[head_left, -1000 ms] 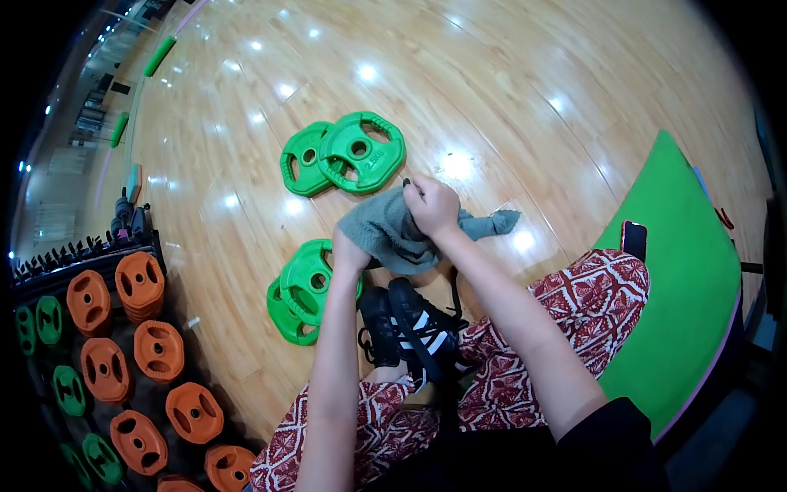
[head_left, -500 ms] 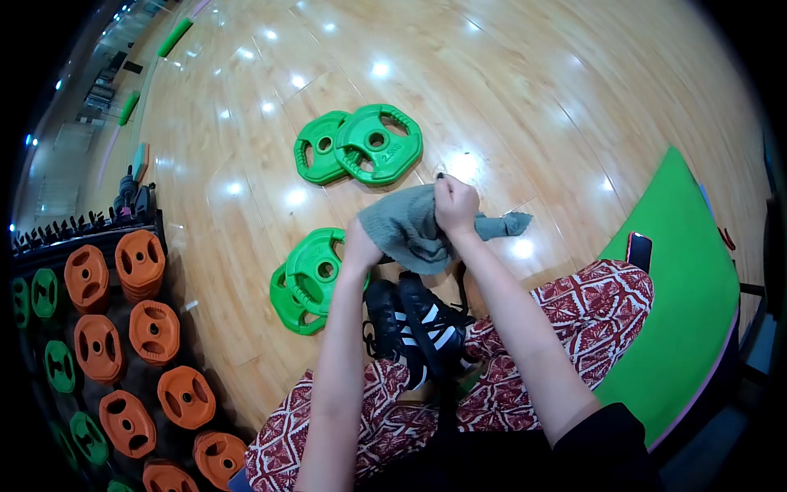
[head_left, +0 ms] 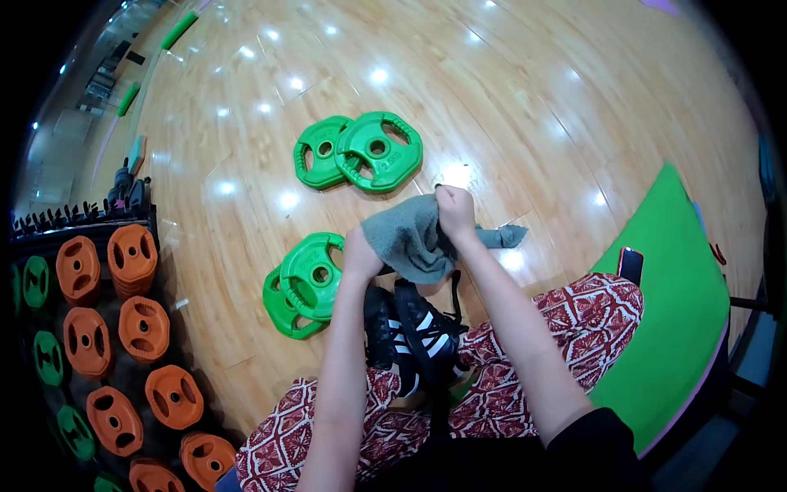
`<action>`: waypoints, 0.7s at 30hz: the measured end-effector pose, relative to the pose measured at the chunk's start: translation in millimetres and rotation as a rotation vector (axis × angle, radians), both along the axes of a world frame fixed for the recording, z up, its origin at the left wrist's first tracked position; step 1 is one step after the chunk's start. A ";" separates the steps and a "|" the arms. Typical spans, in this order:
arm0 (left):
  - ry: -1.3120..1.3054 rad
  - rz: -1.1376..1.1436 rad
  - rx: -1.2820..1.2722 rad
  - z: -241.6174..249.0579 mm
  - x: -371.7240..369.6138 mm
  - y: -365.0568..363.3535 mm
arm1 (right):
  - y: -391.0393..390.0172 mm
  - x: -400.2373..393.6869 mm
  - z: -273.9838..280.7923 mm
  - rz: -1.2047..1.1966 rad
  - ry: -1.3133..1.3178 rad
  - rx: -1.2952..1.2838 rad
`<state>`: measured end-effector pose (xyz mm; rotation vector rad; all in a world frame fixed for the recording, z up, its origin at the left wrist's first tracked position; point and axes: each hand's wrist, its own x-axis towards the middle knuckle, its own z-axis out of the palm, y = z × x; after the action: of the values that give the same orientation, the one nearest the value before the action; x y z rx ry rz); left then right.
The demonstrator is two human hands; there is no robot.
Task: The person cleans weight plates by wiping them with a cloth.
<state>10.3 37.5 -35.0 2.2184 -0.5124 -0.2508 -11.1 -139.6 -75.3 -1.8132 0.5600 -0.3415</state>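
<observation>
A grey-green cloth [head_left: 410, 239] is bunched between my two hands, above my black shoes [head_left: 414, 328]. My left hand [head_left: 361, 252] grips its left side, fingers mostly hidden from view. Closed in a fist, my right hand [head_left: 456, 211] holds the cloth's right side, and a loose end sticks out past the wrist. Just beyond the hands, a green weight plate [head_left: 395, 170] marked with a weight overlaps another green plate [head_left: 310, 170] on the floor. Left of my left hand, a green plate [head_left: 305, 287] lies partly over a further green plate [head_left: 281, 316].
A rack at left holds several orange plates [head_left: 88, 342] and green plates [head_left: 47, 358]. To the right lies a green mat [head_left: 680, 303] with a phone [head_left: 630, 265] at its edge, near my knee. Glossy wooden floor [head_left: 525, 107] stretches ahead.
The whole view has shifted slightly. Both hands still grip the cloth in nearly the same pose, and the plates stay where they lay.
</observation>
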 end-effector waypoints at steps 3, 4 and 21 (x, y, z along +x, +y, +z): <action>0.020 0.044 0.013 -0.9 1.4 4.8 | 14.5 -2.9 1.2 -0.177 -0.052 0.027; 0.100 0.047 -0.051 1.9 0.8 3.8 | 16.5 -2.5 -0.7 -0.254 -0.077 0.028; 0.392 0.221 -0.228 -6.7 -7.0 27.4 | 53.1 -18.2 1.8 0.056 -0.389 -0.658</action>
<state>3.3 65.0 -41.7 1.9193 -0.0758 -0.4720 -29.3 -86.6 -73.4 -2.2974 0.1184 -0.8959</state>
